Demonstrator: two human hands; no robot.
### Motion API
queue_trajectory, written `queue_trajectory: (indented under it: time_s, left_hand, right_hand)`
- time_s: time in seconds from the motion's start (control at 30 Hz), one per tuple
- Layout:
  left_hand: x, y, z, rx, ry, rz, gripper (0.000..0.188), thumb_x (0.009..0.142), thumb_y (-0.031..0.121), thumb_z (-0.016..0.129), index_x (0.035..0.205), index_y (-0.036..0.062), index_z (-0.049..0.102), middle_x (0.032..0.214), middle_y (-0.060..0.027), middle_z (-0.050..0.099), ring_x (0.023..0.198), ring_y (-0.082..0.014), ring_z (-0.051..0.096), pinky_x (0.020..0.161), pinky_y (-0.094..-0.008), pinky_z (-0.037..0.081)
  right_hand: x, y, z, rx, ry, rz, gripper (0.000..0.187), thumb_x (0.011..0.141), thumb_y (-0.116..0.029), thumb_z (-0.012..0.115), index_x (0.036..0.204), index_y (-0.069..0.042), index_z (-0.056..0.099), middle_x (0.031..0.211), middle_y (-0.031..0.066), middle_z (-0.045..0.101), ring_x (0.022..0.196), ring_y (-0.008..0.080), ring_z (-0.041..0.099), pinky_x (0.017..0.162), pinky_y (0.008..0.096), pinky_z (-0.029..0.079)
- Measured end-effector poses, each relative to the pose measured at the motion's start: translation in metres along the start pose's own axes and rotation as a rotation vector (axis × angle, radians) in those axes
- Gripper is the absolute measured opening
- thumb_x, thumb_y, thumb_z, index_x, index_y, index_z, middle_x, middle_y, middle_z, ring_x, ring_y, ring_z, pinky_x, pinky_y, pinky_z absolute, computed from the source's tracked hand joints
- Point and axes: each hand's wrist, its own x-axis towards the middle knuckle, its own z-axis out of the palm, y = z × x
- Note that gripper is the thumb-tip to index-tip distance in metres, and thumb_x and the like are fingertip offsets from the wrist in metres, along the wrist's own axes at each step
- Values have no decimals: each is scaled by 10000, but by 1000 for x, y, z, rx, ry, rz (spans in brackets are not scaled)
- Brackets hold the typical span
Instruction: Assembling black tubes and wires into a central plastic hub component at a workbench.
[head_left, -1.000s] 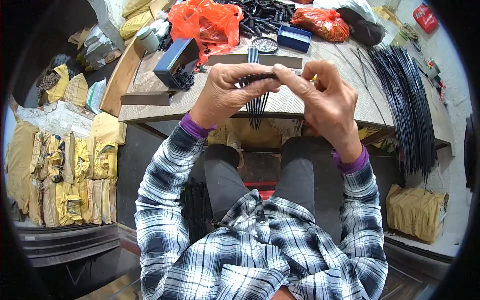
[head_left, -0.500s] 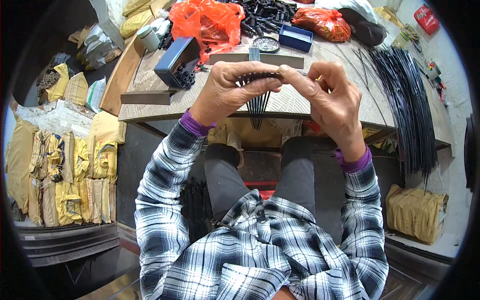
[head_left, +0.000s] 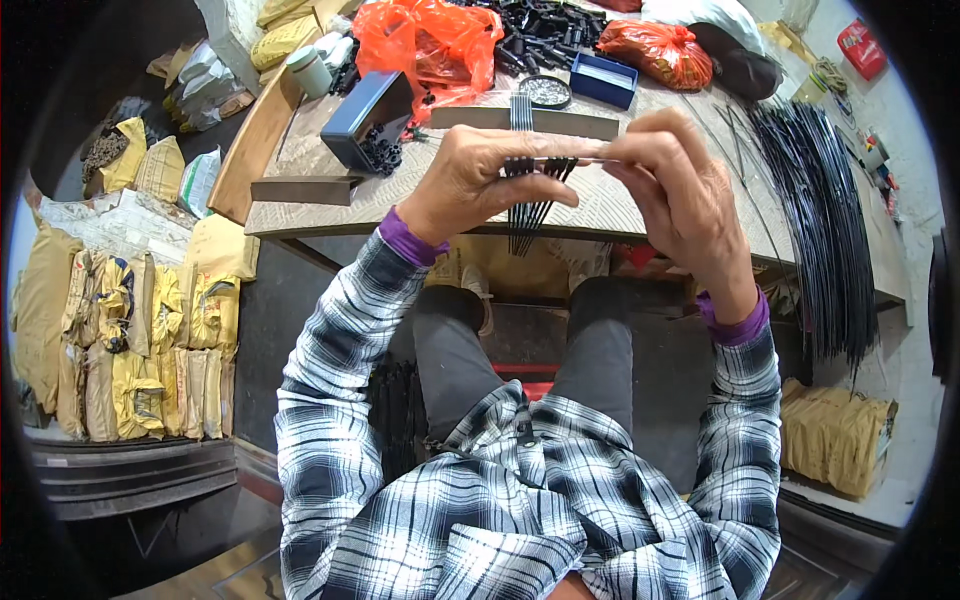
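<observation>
Cluttered workroom, seen from the head camera: a pale, patterned table (head_left: 318,217) stands before the seated person, with yellow-wrapped packages (head_left: 143,345) stacked against the left wall.

Compared with half a second ago, the right hand (head_left: 690,195) has drawn away to the right, so its fingertips now sit apart from those of the left hand (head_left: 478,172). The whole scene has also slid slightly to the right. A row of dark ends shows more openly between the left thumb and fingers, and that hand keeps its pinch on the thin black rods (head_left: 526,220). These are above the near edge of the table, their lower ends hanging past it and their upper lengths crossing a flat grey-brown bar (head_left: 575,123).

Fingers cover the middle of the rods. A thin line runs toward the right fingertips, which are closed together; I cannot tell whether they grip it. The upper pile of black parts (head_left: 550,35) is cut off by the picture's edge.

On the table stand an open blue box (head_left: 362,112) with small black pieces spilling from its mouth, a round dish (head_left: 545,92), a blue tray (head_left: 604,82) and a crumpled orange-red bag (head_left: 428,50). At the right, a big bundle of long black rods (head_left: 825,235) droops over the edge, above a brown-wrapped parcel (head_left: 832,437).
</observation>
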Motion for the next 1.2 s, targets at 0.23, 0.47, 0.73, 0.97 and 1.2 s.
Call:
queue_trajectory:
  time_s: [0.23,0.47,0.73,0.97,1.2]
  left_hand:
    - [-3,-9,6,45,69,93,379,657,210,732,977,29,636,890,-105,649,787,-201,637,661,-277,506]
    - [-16,-29,19,281,84,21,386,606,354,738,856,73,653,806,-95,643,749,-248,633,589,-311,490]
    - [-80,-102,81,1141,-251,23,743,623,449,672,1289,240,415,1391,-44,324,1281,-221,304,1032,-470,250]
    - [-65,1,101,321,122,-45,272,611,350,710,762,157,593,778,8,602,755,-184,595,674,-306,436]
    - [-27,-17,10,764,-153,152,374,570,417,699,571,95,510,686,-4,497,700,-188,537,538,-333,425]
  right_hand:
    - [6,-2,0,28,-82,-26,260,703,30,632,953,-22,581,802,116,538,671,237,587,507,299,467]
    - [18,-16,18,82,-41,9,225,709,-71,648,925,-57,587,814,79,539,657,218,584,523,316,477]
    - [-1,-36,-32,41,-427,-162,223,610,-140,672,817,-90,604,687,23,505,528,166,511,459,289,391]
    - [-116,-73,-209,-285,116,-523,269,876,-272,524,859,-15,602,785,103,564,735,192,564,647,318,492]
    - [-180,-63,-162,425,-293,630,333,630,-269,624,746,20,505,778,110,499,666,222,478,599,294,435]
